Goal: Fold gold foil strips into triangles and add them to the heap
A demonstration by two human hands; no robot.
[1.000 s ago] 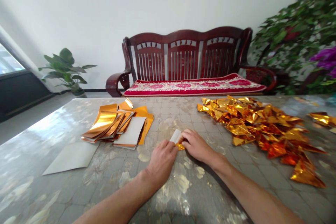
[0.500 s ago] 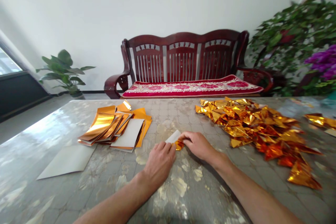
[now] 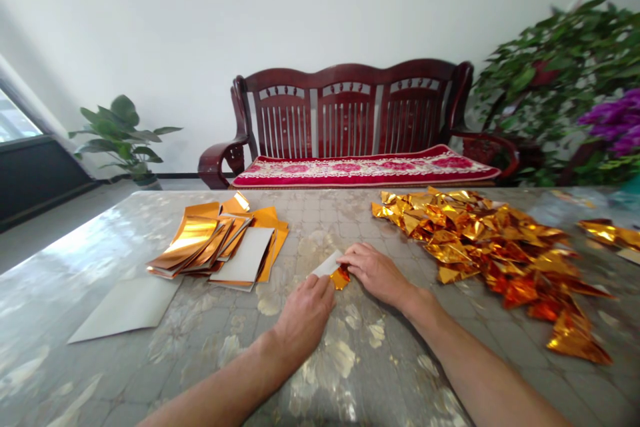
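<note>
Head view: left hand (image 3: 305,317) and right hand (image 3: 374,273) pinch a gold foil fold (image 3: 341,277) on the counter (image 3: 310,240); a loose pinch could let it spring open.

Bright daylight from the left window (image 3: 15,123) glares across the tabletop (image 3: 85,240).

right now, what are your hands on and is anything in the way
Left hand and right hand on folded foil, white back showing. Foil triangle pile right, sheet stack left, both apart from hands.
</note>
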